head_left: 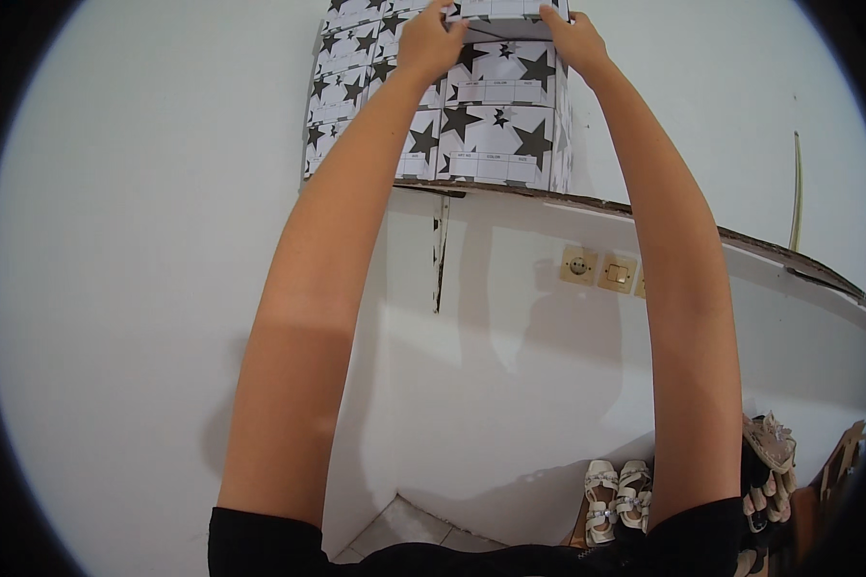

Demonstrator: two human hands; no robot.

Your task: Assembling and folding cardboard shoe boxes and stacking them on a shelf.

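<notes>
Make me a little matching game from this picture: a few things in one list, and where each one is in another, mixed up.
Things:
1. top star-patterned box
2. pale sandals
3. wall socket and switch
4. left hand

Places:
A. on the floor by the wall
B. on the white wall below the shelf
C. gripping the top box's left end
D. on top of the stack, between both hands

Pairs: 1-D, 2-A, 3-B, 4-C. The right hand grips the top box's other end.
</notes>
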